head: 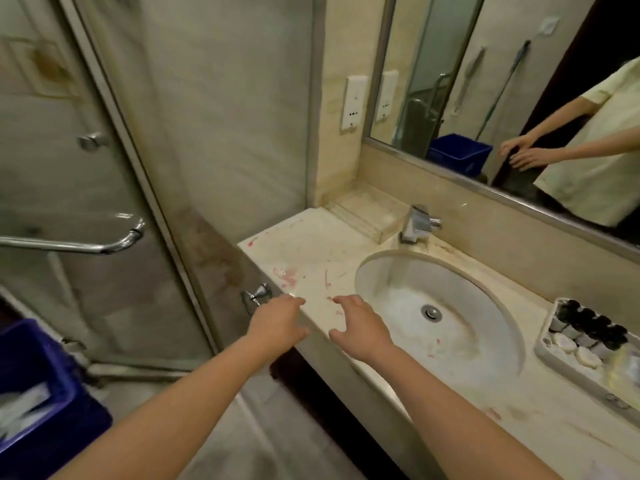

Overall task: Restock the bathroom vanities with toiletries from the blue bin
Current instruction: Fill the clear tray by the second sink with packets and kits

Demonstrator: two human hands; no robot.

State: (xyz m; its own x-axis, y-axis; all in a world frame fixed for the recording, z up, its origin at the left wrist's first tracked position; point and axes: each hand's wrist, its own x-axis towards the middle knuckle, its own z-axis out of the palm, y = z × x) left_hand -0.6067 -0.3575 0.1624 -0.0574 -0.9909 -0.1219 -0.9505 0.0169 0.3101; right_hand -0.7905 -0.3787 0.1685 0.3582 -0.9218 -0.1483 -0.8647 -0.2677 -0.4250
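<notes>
A cream marble vanity (pixel 311 258) with red smears holds an oval sink (pixel 460 306). My left hand (pixel 277 323) hovers at the counter's front left corner, fingers loosely spread and holding nothing. My right hand (pixel 360 327) hangs over the counter just left of the sink, fingers spread, also holding nothing. A white tray (pixel 554 355) at the counter's right end carries several small dark-capped bottles (pixel 588 327) and round white soaps (pixel 571 348). The blue bin (pixel 38 403) stands on the floor at the lower left with white packets inside.
A chrome faucet (pixel 417 223) stands behind the sink. A glass shower door (pixel 104 168) with a chrome handle (pixel 104 245) fills the left side. The mirror (pixel 502 81) reflects the bin and a person in a yellow shirt. A wall socket (pixel 354 102) sits beside the mirror.
</notes>
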